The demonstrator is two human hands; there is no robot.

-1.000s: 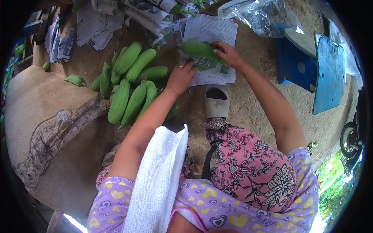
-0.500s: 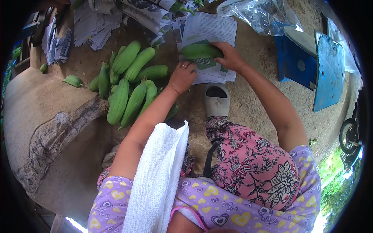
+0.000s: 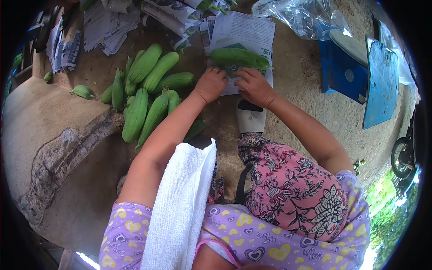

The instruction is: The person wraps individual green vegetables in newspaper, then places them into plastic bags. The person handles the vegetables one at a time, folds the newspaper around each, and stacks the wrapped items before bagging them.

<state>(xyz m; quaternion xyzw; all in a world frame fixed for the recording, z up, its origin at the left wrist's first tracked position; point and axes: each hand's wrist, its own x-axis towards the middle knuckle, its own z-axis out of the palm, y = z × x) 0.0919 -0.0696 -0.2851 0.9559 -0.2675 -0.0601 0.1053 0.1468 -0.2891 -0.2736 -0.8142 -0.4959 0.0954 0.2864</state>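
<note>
Crosswise on a printed paper sheet (image 3: 243,30) lay one long green gourd (image 3: 238,57), its right tip at about the sheet's right edge. Both hands were on the near side of it. The left hand (image 3: 211,84), with a ring (image 3: 217,70) on one finger, was over the sheet's near left part, its fingers bent and close together. The right hand (image 3: 255,87) was just beside it, fingers curled and slightly spread, below the gourd's middle. Whether either hand's fingers had hold of the sheet's edge could not be told; neither was wrapped around the gourd.

Left of the left forearm, a heap of green gourds (image 3: 135,118) rested on the ground (image 3: 297,85). Beyond the heap were loose paper strips (image 3: 108,27) and paper-wrapped bundles (image 3: 173,12). A clear plastic bag (image 3: 301,20) lay to the far right, near a blue board (image 3: 382,83). Nearer the person was a grey shoe (image 3: 250,121).
</note>
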